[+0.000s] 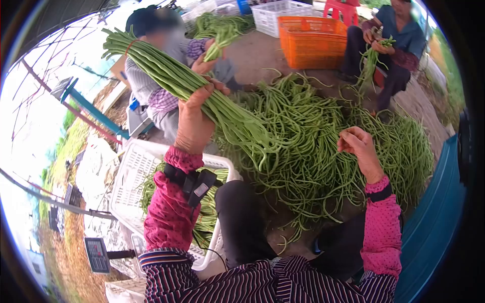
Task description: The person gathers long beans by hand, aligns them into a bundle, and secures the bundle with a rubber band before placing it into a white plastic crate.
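Note:
My left hand (199, 113) is closed around a thick bundle of long green beans (192, 86), raised at the upper left and slanting down to the right. A red band (130, 47) circles the bundle near its upper left end. At the right, my right hand (356, 144) is over the big heap of loose long beans (303, 126), its fingers curled with thumb and fingertips close together. Whether anything thin is between those fingertips I cannot make out.
A white crate (126, 177) holding beans stands at my left knee. Two people sit across the heap, each holding beans. An orange crate (310, 48), a white crate (275, 15) and a red stool (341, 9) are behind. A scale display (97, 255) is lower left.

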{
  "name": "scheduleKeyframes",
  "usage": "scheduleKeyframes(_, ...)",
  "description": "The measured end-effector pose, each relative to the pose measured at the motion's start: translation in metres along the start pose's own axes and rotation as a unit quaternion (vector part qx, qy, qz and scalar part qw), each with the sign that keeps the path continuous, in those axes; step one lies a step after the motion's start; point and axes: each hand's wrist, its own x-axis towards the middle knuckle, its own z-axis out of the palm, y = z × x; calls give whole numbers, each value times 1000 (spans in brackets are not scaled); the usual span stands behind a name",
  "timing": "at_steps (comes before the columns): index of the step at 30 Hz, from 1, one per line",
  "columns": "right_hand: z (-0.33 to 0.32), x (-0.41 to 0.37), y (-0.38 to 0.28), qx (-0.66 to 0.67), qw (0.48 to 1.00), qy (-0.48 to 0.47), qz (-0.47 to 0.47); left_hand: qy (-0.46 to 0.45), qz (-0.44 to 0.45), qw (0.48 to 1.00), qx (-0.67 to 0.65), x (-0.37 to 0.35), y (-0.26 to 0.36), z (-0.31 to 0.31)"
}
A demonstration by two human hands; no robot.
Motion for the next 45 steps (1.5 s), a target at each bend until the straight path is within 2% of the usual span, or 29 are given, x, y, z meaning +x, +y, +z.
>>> scheduleKeyframes(3, 0, -2, -4, -22, 1000, -9, 11, 54, 16, 998, 36, -18, 40, -37)
scheduleKeyframes(9, 3, 8, 20, -45, 998, 6, 38, 160, 66, 962, 209, -55, 135, -106)
scheduleKeyframes(11, 0, 10, 28, -43, 998, 9, 44, 157, 129, 914, 352, -73, 156, -126)
scheduleKeyframes(12, -1, 11, 31, -40, 998, 6, 54, 200, 90, 942, 252, -79, 172, -142)
scheduleKeyframes(13, -2, 12, 34, -38, 998, 6, 59, 191, 119, 928, 298, -87, 181, -156)
scheduleKeyframes(17, 2, 15, 34, -50, 996, 8, 77, 206, 101, 900, 371, -128, 215, -195)
scheduleKeyframes(19, 5, 14, 26, -77, 992, 12, 95, 245, 84, 875, 409, -148, 230, -217)
scheduleKeyframes(20, 3, 16, 25, -82, 992, -1, 96, 216, 96, 827, 510, -160, 238, -226)
scheduleKeyframes(21, 3, 16, 21, -92, 991, 0, 95, 281, 67, 839, 462, -171, 245, -240)
scheduleKeyframes(23, 4, 14, 14, -113, 989, 0, 95, 312, 71, 793, 519, -194, 260, -275)
scheduleKeyframes(25, -6, 17, 16, -145, 985, -4, 94, 328, 79, 789, 513, -217, 273, -294)
scheduleKeyframes(27, -25, 22, 19, -195, 976, -3, 95, 382, 49, 721, 577, -238, 289, -306)
scheduleKeyframes(29, -51, 24, 24, -260, 961, 1, 100, 374, 48, 660, 650, -257, 309, -321)
scheduleKeyframes(30, -65, 23, 29, -246, 964, 11, 94, 361, 27, 630, 687, -266, 320, -328)
scheduleKeyframes(31, -78, 24, 33, -253, 963, 22, 96, 337, 34, 630, 699, -274, 330, -343)
scheduleKeyframes(33, -104, 22, 42, -263, 959, 44, 98, 304, 48, 575, 758, -277, 332, -336)
scheduleKeyframes(35, -127, 17, 61, -275, 955, 37, 106, 240, 4, 425, 873, -273, 323, -312)
scheduleKeyframes(37, -130, 6, 66, -291, 948, 30, 125, 160, 3, 345, 925, -268, 304, -307)
scheduleKeyframes(39, -116, -13, 71, -301, 941, 26, 152, 133, -42, 357, 924, -262, 279, -305)
scheduleKeyframes(42, -101, -33, 70, -314, 930, 6, 192, 87, -64, 389, 915, -256, 240, -313)
scheduleKeyframes(45, -109, -45, 76, -326, 925, 1, 196, 36, -48, 402, 914, -246, 212, -321)
